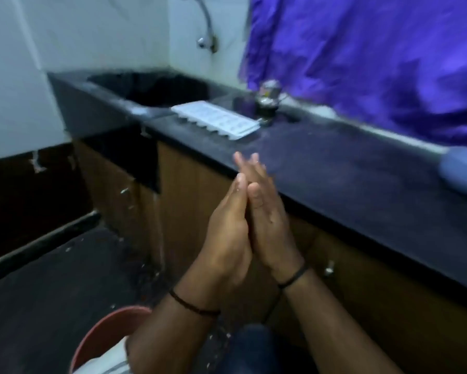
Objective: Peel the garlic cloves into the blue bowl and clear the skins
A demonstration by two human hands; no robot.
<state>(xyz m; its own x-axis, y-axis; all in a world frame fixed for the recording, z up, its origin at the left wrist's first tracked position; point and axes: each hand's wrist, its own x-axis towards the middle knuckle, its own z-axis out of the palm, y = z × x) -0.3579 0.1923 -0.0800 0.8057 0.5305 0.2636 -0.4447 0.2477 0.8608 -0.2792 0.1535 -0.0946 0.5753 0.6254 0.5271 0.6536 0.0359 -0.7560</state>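
Note:
My left hand (227,233) and my right hand (270,220) are pressed flat together, palm to palm, with the fingers straight. They are in front of the black counter's edge (334,163). Nothing shows between them. The blue bowl (461,171) sits on the counter at the far right, partly cut off by the frame, and its inside is hidden. A red bin (102,336) with something white in it stands on the floor below my left forearm. No garlic or skins can be made out in this blurred view.
A white ice tray (216,118) lies on the counter beside the black sink (151,87), under a wall tap (206,25). A small steel cup (268,98) stands behind the tray. A purple curtain (375,49) hangs over the counter's back. Wooden cabinets sit below.

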